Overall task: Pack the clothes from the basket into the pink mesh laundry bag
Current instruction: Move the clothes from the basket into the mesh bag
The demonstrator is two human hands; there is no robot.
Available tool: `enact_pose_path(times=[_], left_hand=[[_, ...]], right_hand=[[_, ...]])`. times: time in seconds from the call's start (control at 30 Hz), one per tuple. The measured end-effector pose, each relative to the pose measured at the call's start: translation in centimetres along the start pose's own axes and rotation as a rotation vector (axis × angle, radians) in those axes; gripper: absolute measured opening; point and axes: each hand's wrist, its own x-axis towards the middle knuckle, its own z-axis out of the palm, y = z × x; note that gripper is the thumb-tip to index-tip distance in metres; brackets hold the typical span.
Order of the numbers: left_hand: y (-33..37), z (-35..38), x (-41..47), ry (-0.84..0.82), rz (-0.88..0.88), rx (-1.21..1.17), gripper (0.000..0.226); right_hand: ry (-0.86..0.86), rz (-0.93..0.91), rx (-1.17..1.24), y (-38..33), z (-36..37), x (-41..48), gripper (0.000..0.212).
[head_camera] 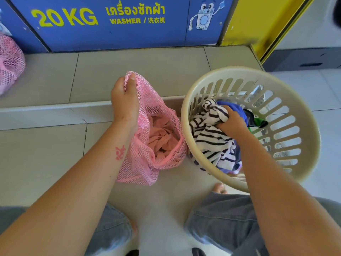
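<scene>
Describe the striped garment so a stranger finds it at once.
Below the blue 20 KG washer panel, a round cream slotted plastic basket sits right of the pink mesh laundry bag. Against its left wall lies a white cloth with black stripes, gripped by the right hand. It alone is striped; the blue cloth beside it is plain.

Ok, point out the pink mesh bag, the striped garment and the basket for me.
pink mesh bag [145, 169], head view, on its lower mesh side.
striped garment [208, 133], head view, on the middle of the fabric.
basket [311, 141], head view, on its right rim.
</scene>
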Motion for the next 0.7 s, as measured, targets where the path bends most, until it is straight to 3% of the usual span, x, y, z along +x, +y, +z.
enact_pose_path(times=[0.17,0.33,0.5,0.63,0.7], left_hand=[[1.6,-2.1,-0.5,-0.010,-0.001,0.017,0.030],[2.6,-4.2,0.0,-0.030,0.018,0.037,0.028],[2.9,-5.7,0.6,-0.047,-0.018,-0.002,0.024],[3.4,-6.9,1.1,-0.094,-0.040,0.047,0.026],[3.5,-7.5,1.2,-0.162,-0.079,0.055,0.038]], right_hand=[[0.117,-0.077,0.120,-4.8,-5.6,-2.6,0.067],[0.161,-0.325,0.324,-11.3,-11.3,-6.7,0.049],[-0.117,-0.573,0.367,-18.0,-12.6,-9.6,0.047],[-0.485,-0.502,0.272,-21.0,-7.8,-8.7,0.040],[-0.632,-0.465,0.236,-21.4,-4.5,-7.4,0.032]])
